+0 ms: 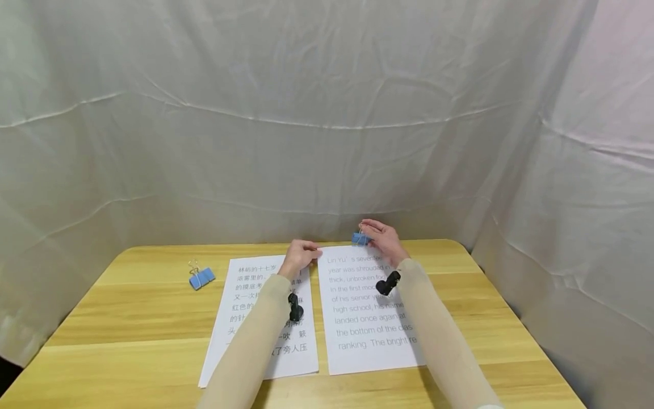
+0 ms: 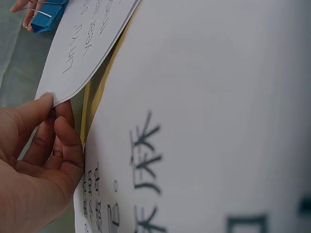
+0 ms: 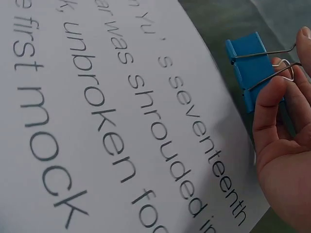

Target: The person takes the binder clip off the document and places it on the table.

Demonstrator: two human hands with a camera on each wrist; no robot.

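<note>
You had two white printed paper sheets lying side by side on the pale wooden table (image 1: 460,295), and two blue metal binder clips with silver wire handles.

Your right hand (image 1: 383,238) pinched one blue binder clip (image 1: 360,238) by its wire handles, thumb and fingers curled around them, at about one o'clock from the table's middle. That clip sat just off the far edge of the sheet with English text (image 1: 368,318), its mouth toward the paper; from the right wrist view it lay just beside that edge (image 3: 250,70), and I cannot tell whether it had bitten onto the sheet.

Your left hand (image 1: 298,255) pinched the far left corner of that English sheet between thumb and curled fingers, at roughly twelve o'clock. The left wrist view showed the corner lifted (image 2: 56,94) a little off the table.

The sheet with Chinese characters (image 1: 245,289) lay flat just left of the English one, partly under your left forearm.

The second blue binder clip (image 1: 201,277) lay untouched on the bare wood at about ten o'clock, well apart from both hands.
</note>
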